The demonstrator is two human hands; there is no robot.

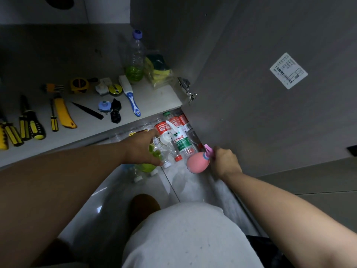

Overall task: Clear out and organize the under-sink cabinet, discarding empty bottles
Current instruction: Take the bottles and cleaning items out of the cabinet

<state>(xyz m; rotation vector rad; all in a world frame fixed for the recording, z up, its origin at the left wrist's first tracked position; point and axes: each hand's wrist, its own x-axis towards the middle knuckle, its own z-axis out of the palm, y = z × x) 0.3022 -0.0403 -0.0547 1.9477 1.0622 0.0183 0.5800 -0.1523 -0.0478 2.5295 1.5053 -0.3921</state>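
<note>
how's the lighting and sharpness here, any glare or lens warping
Head view: dim overall, the screwdrivers at far left and the cabinet back wall in shadow; faint glare on the glossy floor tile; the bottles on the floor look soft; the wide lens makes the cabinet door lean.

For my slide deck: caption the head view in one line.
Right hand grips a pink spray bottle; left hand reaches among water bottles on the floor.
</note>
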